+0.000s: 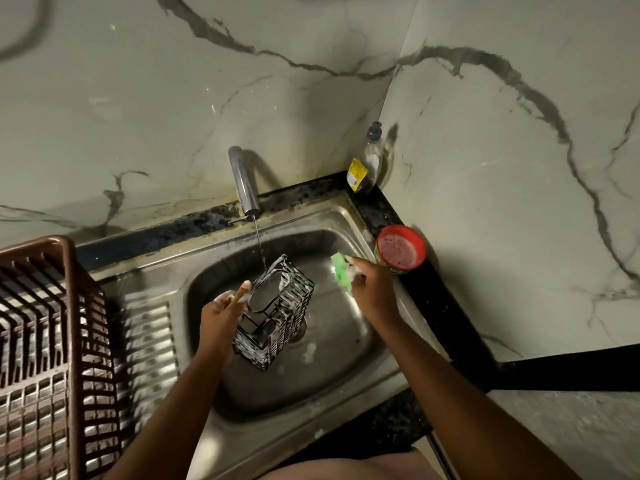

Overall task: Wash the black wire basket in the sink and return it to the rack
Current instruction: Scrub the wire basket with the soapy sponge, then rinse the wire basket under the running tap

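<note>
Head view, looking down: we've got a stainless steel sink (242, 403) with the black wire basket (277, 317) held up inside the bowl, tilted, its open top facing back toward the tap. The basket's wires are coated in white suds and it looks empty inside, far as we can tell. A few blobs of foam sit near the drain.

Around it: the curved chrome tap (244, 181) is running, and a thin stream of water lands on the basket's top rim. A clear dish soap bottle with a yellow label (367, 168) stands in the back corner of the dark counter, and a round red tub of pinkish paste (401, 249) sits on the right ledge. A brown plastic slatted dish rack (41, 358) sits on the drainboard to the left, well apart from the basket.

Our left hand (221, 317) is clamped on the basket's left side, soapy, with one finger sticking up beside the rim. Our right hand (372, 285) is closed around a green sponge (341, 275), near the basket's right side but not touching it.
</note>
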The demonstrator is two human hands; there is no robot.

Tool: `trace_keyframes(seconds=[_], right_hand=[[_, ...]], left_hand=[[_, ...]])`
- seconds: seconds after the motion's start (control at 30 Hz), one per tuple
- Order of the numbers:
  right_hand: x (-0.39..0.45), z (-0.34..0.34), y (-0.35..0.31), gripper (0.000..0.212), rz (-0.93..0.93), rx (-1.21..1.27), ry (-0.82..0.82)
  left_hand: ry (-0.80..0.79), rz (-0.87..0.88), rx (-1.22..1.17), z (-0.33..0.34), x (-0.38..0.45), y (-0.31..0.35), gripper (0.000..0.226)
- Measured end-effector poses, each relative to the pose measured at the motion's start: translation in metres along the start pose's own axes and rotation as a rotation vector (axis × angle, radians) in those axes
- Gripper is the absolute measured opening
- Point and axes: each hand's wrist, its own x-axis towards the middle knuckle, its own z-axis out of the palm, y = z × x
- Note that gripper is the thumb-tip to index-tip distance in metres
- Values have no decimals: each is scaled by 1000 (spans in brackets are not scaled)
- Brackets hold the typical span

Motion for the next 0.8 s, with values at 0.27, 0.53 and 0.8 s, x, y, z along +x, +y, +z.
trace_keyframes(seconds=[0.27,0.53,0.8], right_hand=[[35,-72,30,25,63,-21,351],[71,-78,58,14,84,-369,194],[78,-64,62,22,103,-357,-68]], left_hand=[[-31,52,10,13,11,6,39],[-46,41,-23,40,15,11,35],[-91,-19,-73,74,12,28,32]])
